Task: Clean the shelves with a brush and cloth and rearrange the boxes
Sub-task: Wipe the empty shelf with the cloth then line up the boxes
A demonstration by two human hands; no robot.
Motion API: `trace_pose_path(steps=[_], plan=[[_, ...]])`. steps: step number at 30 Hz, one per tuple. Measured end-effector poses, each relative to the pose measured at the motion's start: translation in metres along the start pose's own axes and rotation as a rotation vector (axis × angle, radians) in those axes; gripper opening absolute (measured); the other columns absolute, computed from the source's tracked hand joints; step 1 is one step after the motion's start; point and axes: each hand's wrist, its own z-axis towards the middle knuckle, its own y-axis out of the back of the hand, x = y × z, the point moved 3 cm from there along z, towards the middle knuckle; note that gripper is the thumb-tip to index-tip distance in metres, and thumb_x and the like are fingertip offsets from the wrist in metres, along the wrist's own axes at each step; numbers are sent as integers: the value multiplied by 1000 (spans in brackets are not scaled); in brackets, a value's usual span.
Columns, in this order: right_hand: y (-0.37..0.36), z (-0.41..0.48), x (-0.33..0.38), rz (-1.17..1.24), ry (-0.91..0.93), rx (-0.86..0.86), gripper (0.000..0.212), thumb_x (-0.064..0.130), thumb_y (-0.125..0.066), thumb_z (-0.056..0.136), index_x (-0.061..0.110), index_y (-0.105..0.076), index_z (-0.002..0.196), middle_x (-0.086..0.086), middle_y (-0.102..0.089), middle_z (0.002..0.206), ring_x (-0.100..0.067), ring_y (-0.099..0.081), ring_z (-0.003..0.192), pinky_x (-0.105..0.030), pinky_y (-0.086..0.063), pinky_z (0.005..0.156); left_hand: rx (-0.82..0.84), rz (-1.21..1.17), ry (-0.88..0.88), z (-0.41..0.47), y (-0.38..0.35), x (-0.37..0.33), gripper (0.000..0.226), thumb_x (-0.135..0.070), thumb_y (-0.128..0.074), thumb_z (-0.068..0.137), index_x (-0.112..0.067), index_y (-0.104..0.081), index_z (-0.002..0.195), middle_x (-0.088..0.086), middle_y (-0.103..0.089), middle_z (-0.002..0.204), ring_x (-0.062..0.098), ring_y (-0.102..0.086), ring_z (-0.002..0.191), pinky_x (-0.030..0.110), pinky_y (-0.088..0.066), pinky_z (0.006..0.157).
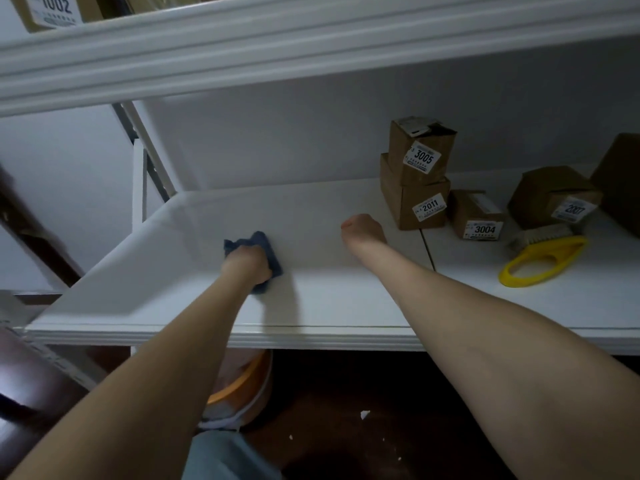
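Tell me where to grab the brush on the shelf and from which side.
Grip the brush by its yellow loop handle, coming from the front of the shelf. The loop lies flat, open and nearest the front edge. The bristle block sits back close to the boxes, probably crowding any reach from behind.

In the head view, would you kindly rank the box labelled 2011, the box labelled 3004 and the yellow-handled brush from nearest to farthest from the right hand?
1. Box 2011, just right of the right hand, under box 3005.
2. Box 3004, next along to the right.
3. Yellow-handled brush, farthest right, toward the shelf front.
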Motion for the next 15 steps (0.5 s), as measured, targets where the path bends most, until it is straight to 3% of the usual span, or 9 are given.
trace_pose_path(steps=[2, 4, 6, 8, 10, 13, 15], plan=[[2, 0, 3, 1, 10, -9, 34, 17, -44, 95, 5, -63, 121, -16, -60, 127, -33, -55, 119, -30, -45, 90, -42, 37, -65, -7, 1, -16, 66, -19, -72, 65, -3, -37, 118, 21, -57, 105, 34, -56, 103, 40, -36, 104], [4, 0, 5, -9, 31, -9, 34, 18, -43, 96, 4, -63, 119, -16, -60, 126, -34, -55, 117, -30, -45, 88, -73, 79, -241, -17, 4, -40, 55, -17, -69, 63, -2, -40, 107, 16, -60, 94, 30, -61, 91, 33, -40, 93], [3, -1, 7, -21, 53, -10, 32, 17, -41, 96, 4, -64, 115, -16, -62, 123, -33, -57, 114, -28, -42, 79, -61, 75, -413, -29, 5, -70, 33, -15, -66, 71, -6, -45, 96, 12, -61, 91, 28, -61, 96, 27, -38, 82], [0, -2, 8, -30, 64, -28, 30, 16, -41, 96, 4, -66, 109, -16, -63, 119, -32, -58, 109, -26, -39, 74, -15, 53, -535, -40, -4, -101, 22, -15, -58, 86, -7, -57, 107, 12, -63, 105, 29, -57, 110, 26, -38, 82], [-2, -3, 8, -25, 59, -28, 30, 16, -41, 97, 4, -66, 108, -15, -64, 117, -32, -59, 107, -27, -42, 75, 6, 7, -605, -43, -16, -123, 33, -15, -49, 93, -7, -55, 125, 13, -58, 125, 31, -51, 119, 30, -39, 91], [-3, -1, 3, -7, 42, -24, 30, 15, -41, 98, 4, -66, 110, -14, -65, 114, -30, -61, 102, -31, -49, 79, -10, -52, -641, -36, -20, -130, 34, -13, -50, 90, -4, -54, 123, 16, -60, 122, 31, -55, 113, 33, -42, 90], [-2, 1, 2, -27, 48, -30, 29, 15, -41, 97, 4, -67, 106, -14, -66, 111, -29, -61, 98, -29, -47, 73, -22, -58, -614, -26, -16, -124, 38, -15, -54, 87, -6, -54, 124, 14, -62, 119, 30, -57, 109, 32, -43, 84]])
